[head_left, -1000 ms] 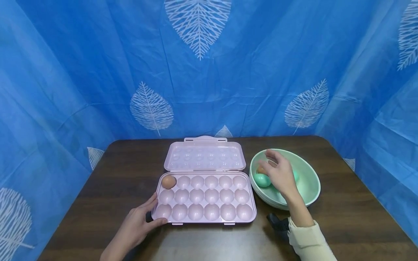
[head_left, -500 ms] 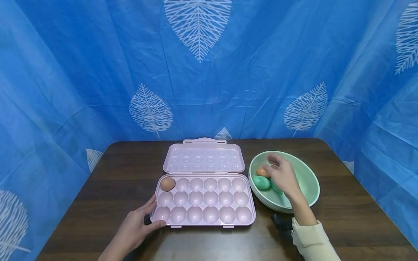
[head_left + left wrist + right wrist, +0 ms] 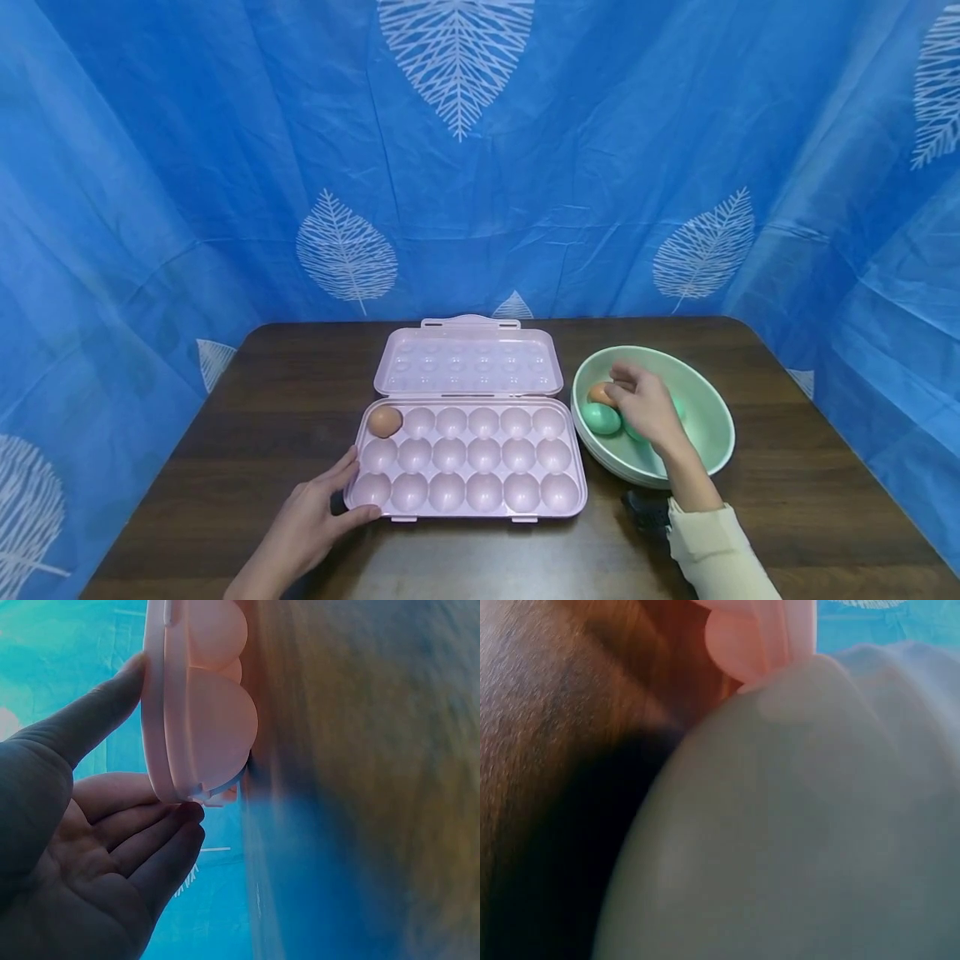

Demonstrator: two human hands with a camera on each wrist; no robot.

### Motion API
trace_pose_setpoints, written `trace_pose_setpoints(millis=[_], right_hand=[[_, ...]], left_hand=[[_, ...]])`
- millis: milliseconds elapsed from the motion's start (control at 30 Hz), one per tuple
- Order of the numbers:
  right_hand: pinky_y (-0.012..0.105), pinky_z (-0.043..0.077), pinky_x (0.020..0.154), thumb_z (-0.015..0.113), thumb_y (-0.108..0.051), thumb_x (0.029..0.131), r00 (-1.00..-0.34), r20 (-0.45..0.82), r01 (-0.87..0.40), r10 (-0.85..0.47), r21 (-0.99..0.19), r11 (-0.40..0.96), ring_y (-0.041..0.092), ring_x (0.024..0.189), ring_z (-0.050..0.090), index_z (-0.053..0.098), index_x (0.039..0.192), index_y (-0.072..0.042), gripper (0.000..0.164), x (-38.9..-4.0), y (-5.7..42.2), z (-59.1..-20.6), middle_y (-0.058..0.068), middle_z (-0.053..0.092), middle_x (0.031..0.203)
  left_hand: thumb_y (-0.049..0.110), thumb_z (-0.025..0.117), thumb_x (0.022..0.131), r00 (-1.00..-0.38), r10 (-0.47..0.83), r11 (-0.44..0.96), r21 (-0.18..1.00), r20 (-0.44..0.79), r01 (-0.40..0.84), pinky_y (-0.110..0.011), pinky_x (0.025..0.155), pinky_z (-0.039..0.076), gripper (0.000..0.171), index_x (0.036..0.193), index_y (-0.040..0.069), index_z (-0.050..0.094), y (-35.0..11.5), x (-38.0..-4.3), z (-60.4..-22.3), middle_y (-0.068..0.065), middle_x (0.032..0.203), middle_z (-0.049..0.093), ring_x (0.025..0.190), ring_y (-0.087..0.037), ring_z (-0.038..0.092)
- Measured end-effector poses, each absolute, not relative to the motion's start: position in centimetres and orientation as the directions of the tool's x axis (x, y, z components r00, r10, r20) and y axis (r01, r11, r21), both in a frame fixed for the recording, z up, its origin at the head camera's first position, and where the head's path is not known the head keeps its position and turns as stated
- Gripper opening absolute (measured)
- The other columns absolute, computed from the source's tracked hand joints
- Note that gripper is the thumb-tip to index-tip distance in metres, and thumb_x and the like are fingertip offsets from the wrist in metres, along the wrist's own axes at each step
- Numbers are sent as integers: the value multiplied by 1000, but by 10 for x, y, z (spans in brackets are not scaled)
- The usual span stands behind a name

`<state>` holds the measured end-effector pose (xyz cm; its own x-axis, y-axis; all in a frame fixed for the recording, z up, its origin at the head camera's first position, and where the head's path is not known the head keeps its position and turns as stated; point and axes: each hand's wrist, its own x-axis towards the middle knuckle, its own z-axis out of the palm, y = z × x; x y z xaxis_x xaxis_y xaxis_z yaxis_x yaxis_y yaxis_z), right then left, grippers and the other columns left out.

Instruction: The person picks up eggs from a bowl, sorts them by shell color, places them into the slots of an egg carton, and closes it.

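Observation:
A pale pink egg tray (image 3: 468, 510) lies with its lid (image 3: 468, 367) folded back, and a brown egg (image 3: 385, 422) sits in its far-left cup. My left hand (image 3: 303, 517) touches the tray's near-left corner with thumb and fingertips. In the left wrist view, that hand's fingers (image 3: 161, 855) are nearly straight against the tray's edge. Over the pale green bowl (image 3: 708, 417) is my right hand (image 3: 651, 408), its fingers loosely bent beside another brown egg (image 3: 602, 394). Green eggs (image 3: 601, 418) lie in the bowl, partly hidden under this hand. Only the bowl's outside fills most of the right wrist view.
The brown wooden table (image 3: 285, 417) carries everything. Behind and at both sides hangs a blue cloth (image 3: 465, 208) with white leaf prints. The bowl stands close against the tray's right side. A dark strap-like thing (image 3: 647, 510) shows by my right wrist.
My right hand has dipped slightly lower into the bowl, its fingers nearer the brown egg there. The left hand keeps its place at the tray's corner.

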<state>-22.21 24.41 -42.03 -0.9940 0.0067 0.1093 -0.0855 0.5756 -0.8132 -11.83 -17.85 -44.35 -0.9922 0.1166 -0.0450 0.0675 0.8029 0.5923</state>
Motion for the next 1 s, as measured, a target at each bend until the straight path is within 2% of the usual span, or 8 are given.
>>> trace_pose_setpoints(millis=[233, 467, 667, 1000], right_hand=[[51, 41, 92, 50, -6, 90, -995, 99, -91, -25, -757, 647, 41, 111, 49, 45, 125, 14, 40, -224, 246, -426, 30, 52, 120], [50, 44, 87, 59, -8, 85, -988, 142, -148, -66, -707, 692, 41, 104, 55, 53, 117, 12, 38, -226, 242, -429, 28, 57, 112], [47, 49, 82, 66, -7, 82, -982, 154, -186, -111, -676, 713, 37, 96, 59, 56, 114, 12, 38, -226, 237, -431, 27, 60, 107], [46, 47, 83, 66, -3, 79, -965, 134, -261, -225, -563, 784, 29, 93, 57, 62, 109, 9, 32, -223, 232, -434, 18, 64, 102]], left_hand=[[51, 72, 68, -992, 119, 802, 593, -45, 69, -49, 96, 36, 84, 130, -1, 48, -177, -119, -444, -12, 140, 37, 123, -33, 41], [52, 71, 69, -991, 130, 805, 586, -17, 96, -48, 97, 36, 84, 128, -2, 49, -178, -119, -445, -12, 140, 37, 122, -33, 41], [51, 71, 69, -992, 125, 803, 590, -17, 91, -48, 97, 35, 83, 128, -3, 49, -180, -117, -443, -13, 140, 37, 123, -33, 40], [53, 69, 70, -991, 128, 801, 592, -30, 85, -48, 96, 36, 85, 130, -3, 48, -180, -118, -444, -12, 141, 36, 123, -33, 40]])
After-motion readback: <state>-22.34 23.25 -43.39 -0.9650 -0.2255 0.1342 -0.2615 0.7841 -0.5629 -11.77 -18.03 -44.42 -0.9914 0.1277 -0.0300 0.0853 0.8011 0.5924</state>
